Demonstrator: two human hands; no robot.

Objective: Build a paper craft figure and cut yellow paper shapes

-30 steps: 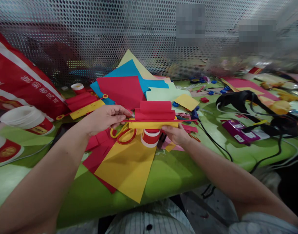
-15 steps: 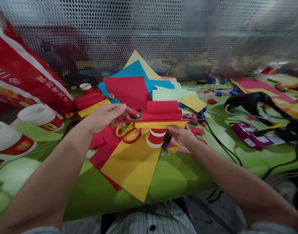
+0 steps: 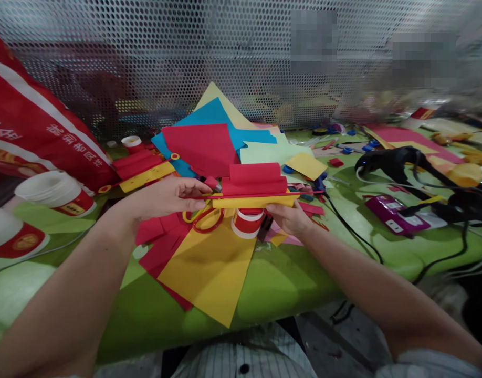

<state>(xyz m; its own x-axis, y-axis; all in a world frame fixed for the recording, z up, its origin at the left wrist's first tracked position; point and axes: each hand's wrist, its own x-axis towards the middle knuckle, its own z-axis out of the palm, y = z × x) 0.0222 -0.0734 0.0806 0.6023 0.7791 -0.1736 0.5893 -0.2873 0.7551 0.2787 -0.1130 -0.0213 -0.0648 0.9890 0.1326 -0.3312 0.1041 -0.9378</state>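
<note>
A red and yellow paper piece [image 3: 254, 181], with a folded red top, a yellow lower band and a thin red strip sticking out at both ends, is above a red and white paper cup [image 3: 247, 223]. My left hand [image 3: 178, 195] pinches its left end between thumb and fingers. Around its right lower edge, my right hand [image 3: 290, 215] is closed, thumb on the yellow band. Scissors with red and yellow handles [image 3: 208, 219] lie below the left end. A similar paper piece [image 3: 142, 170] rests further left.
Yellow paper [image 3: 209, 268] and red scraps lie at the front; blue, red and green sheets [image 3: 199, 147] behind. Stacked cups [image 3: 55, 194] and a red bag [image 3: 48, 121] stand left. A purple power strip [image 3: 396, 215] with black cables is right, before a perforated metal screen [image 3: 241, 58].
My left hand has come in to the left end of the paper piece and closed on it. My right hand keeps its hold. The whole view has shifted slightly.
</note>
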